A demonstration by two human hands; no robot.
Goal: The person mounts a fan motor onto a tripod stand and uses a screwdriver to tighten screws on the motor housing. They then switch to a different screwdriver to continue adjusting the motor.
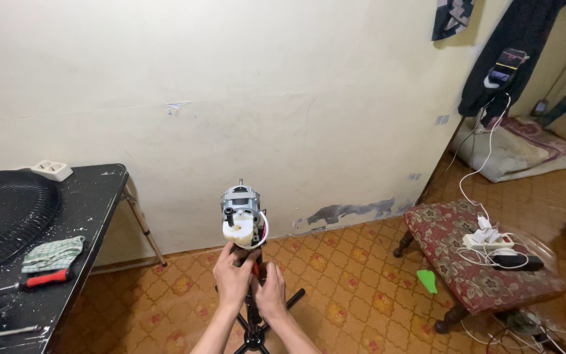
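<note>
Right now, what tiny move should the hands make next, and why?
Probably keep both hands steady on the stand pole and shift the grip slightly. The left hand and right hand clasp the black pole just below the bare fan motor, which sits top-heavy above the stand base, so letting go could tip it.

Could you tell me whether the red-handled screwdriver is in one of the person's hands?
No, the red-handled screwdriver lies on the black table, beside the green checked cloth.

A single head-worn camera looks forward and down from standing height toward a pale wall [283, 98] and patterned floor [361, 288], the hands seemingly at arm's length near the frame's bottom centre.
</note>
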